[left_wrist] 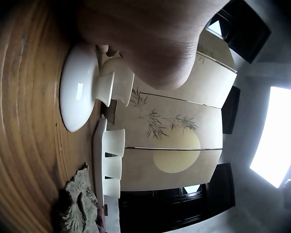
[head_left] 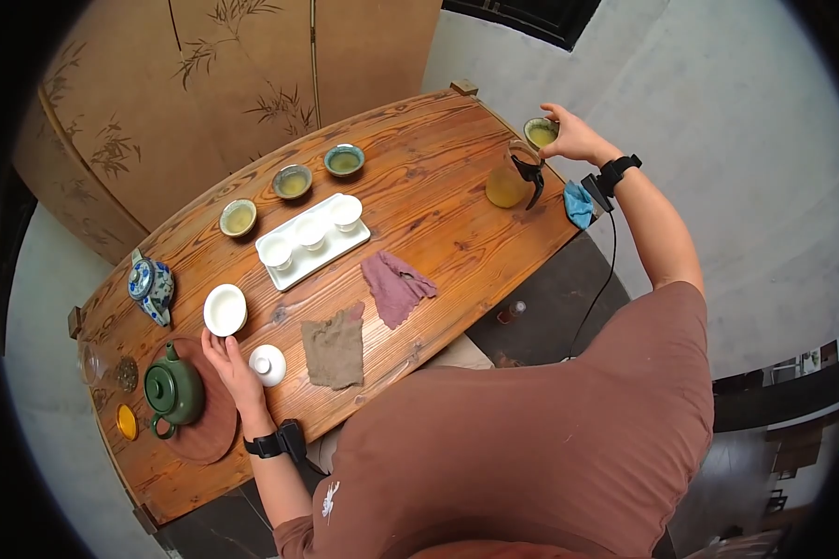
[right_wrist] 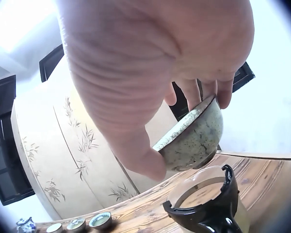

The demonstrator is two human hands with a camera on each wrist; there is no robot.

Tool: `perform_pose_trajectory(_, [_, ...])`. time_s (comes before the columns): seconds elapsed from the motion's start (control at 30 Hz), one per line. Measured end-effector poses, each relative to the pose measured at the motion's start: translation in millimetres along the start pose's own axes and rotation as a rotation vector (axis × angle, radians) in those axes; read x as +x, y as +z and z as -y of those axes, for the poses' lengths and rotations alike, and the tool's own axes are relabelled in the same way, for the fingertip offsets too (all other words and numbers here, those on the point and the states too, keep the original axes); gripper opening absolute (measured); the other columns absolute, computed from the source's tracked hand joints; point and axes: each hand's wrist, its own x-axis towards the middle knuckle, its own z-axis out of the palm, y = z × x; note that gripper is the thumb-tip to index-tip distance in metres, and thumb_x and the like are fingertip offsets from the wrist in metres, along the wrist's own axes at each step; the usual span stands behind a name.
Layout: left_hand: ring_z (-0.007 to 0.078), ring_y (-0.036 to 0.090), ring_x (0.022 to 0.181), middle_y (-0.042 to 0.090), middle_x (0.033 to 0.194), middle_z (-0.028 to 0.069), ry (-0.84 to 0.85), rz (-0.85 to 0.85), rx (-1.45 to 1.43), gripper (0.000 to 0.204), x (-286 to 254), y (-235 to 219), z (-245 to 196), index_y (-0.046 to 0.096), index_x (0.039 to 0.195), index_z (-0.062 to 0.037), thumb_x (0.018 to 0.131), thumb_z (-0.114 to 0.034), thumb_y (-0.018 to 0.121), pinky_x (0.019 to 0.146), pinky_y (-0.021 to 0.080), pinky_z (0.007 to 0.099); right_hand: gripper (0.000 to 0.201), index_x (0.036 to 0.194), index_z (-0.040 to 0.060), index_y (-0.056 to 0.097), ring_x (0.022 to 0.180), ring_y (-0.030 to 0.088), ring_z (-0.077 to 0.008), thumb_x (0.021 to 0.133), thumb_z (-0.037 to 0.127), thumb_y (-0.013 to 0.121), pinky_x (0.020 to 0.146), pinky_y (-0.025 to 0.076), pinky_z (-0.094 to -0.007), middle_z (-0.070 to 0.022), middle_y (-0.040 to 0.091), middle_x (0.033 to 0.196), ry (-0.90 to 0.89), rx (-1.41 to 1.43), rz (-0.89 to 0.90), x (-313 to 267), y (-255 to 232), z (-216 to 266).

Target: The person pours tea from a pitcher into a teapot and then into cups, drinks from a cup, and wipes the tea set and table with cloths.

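My right hand [head_left: 578,140] pinches a greenish speckled tea bowl [right_wrist: 196,141] by its rim, thumb on one side and fingers on the other. Pale yellow tea shows inside it in the head view. The bowl is tilted above the table, beside a glass pitcher [head_left: 505,189] with a black handle and yellow liquid. My left hand [head_left: 237,373] lies with its fingertips right at the near side of a white bowl [head_left: 225,310]. A white lid [head_left: 268,365] lies beside that hand, and its knob faces up.
Three tea bowls [head_left: 293,183] line the far side, before a white tray [head_left: 289,279] with three white cups. Brown [head_left: 334,349] and purple [head_left: 396,287] cloths lie nearer. A green teapot [head_left: 177,391] and a blue-white teapot [head_left: 149,287] stand left; a blue cloth [head_left: 578,205] lies right.
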Motion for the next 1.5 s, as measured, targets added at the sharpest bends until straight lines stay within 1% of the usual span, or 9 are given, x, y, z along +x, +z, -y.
perform_pose_trajectory(0.2, [0.0287,0.033,0.153,0.035,0.165,0.0244,-0.002,0.015,0.006,0.057,1,-3,5,0.026,0.159,0.0034,0.113,-0.022,0.046,0.127,0.022,0.0411,0.103,0.155,0.0030,0.042,0.134,0.057,-0.0379,0.066,0.021,0.091,0.113,0.048,-0.0428,-0.0242,0.059,0.144,-0.006,-0.171,-0.011,2,10,-3])
perform_pose_trajectory(0.37, [0.0297,0.035,0.152,0.036,0.163,0.0249,-0.006,0.003,0.008,0.056,0,-1,1,0.026,0.159,0.0031,0.113,-0.020,0.046,0.126,0.024,0.0416,0.101,0.152,0.0013,0.044,0.133,0.057,-0.0409,0.066,0.022,0.092,0.112,0.049,-0.0460,-0.0245,0.060,0.142,-0.053,-0.353,-0.033,8,15,-4])
perform_pose_trajectory(0.67, [0.0307,0.035,0.152,0.036,0.162,0.0257,0.001,0.011,0.016,0.056,-1,-2,-1,0.025,0.159,0.0028,0.112,-0.018,0.047,0.125,0.025,0.0420,0.094,0.149,0.0070,0.048,0.123,0.058,-0.0423,0.068,0.025,0.091,0.108,0.050,-0.0473,-0.0204,0.061,0.137,-0.116,-0.519,-0.051,11,18,0])
perform_pose_trajectory(0.77, [0.0307,0.035,0.152,0.036,0.162,0.0260,0.003,0.018,0.010,0.056,0,-2,-1,0.025,0.159,0.0029,0.112,-0.018,0.047,0.125,0.025,0.0422,0.091,0.148,0.0076,0.048,0.123,0.057,-0.0431,0.067,0.017,0.088,0.107,0.050,-0.0480,-0.0197,0.060,0.136,-0.106,-0.544,-0.059,9,16,7])
perform_pose_trajectory(0.97, [0.0282,0.036,0.152,0.037,0.163,0.0244,0.017,0.008,-0.008,0.055,0,-1,4,0.027,0.159,0.0038,0.113,-0.020,0.046,0.126,0.024,0.0405,0.084,0.145,0.0083,0.051,0.120,0.058,-0.0400,0.069,0.010,0.084,0.102,0.051,-0.0467,-0.0167,0.061,0.135,-0.201,-0.697,-0.105,5,17,15])
perform_pose_trajectory(1.17, [0.0308,0.037,0.151,0.037,0.161,0.0262,0.023,0.018,-0.001,0.056,0,-2,3,0.026,0.158,0.0037,0.112,-0.017,0.048,0.125,0.025,0.0420,0.069,0.138,0.0074,0.056,0.117,0.059,-0.0303,0.073,0.005,0.079,0.095,0.050,-0.0390,-0.0101,0.062,0.125,-0.413,-0.907,-0.238,-4,28,22])
perform_pose_trajectory(1.37, [0.0292,0.036,0.151,0.038,0.162,0.0250,0.019,0.017,0.007,0.055,0,-3,6,0.027,0.158,0.0044,0.112,-0.018,0.047,0.125,0.024,0.0403,0.045,0.130,0.0055,0.060,0.117,0.054,-0.0212,0.086,0.011,0.067,0.099,0.044,-0.0335,-0.0040,0.058,0.119,-0.627,-1.279,-0.424,-17,36,35])
perform_pose_trajectory(1.47, [0.0282,0.036,0.151,0.038,0.162,0.0241,0.018,0.018,-0.001,0.054,1,-1,5,0.028,0.158,0.0041,0.112,-0.017,0.047,0.125,0.024,0.0395,0.044,0.133,0.0054,0.060,0.117,0.053,-0.0196,0.090,0.014,0.062,0.101,0.043,-0.0334,-0.0028,0.057,0.121,-0.654,-1.344,-0.512,-24,20,52])
perform_pose_trajectory(1.5, [0.0281,0.036,0.151,0.038,0.162,0.0239,0.017,0.014,-0.002,0.054,0,-2,6,0.028,0.158,0.0039,0.112,-0.017,0.047,0.125,0.025,0.0395,0.047,0.137,0.0050,0.058,0.120,0.053,-0.0195,0.090,0.012,0.061,0.104,0.042,-0.0345,-0.0030,0.057,0.128,-0.654,-1.330,-0.529,-26,15,56])
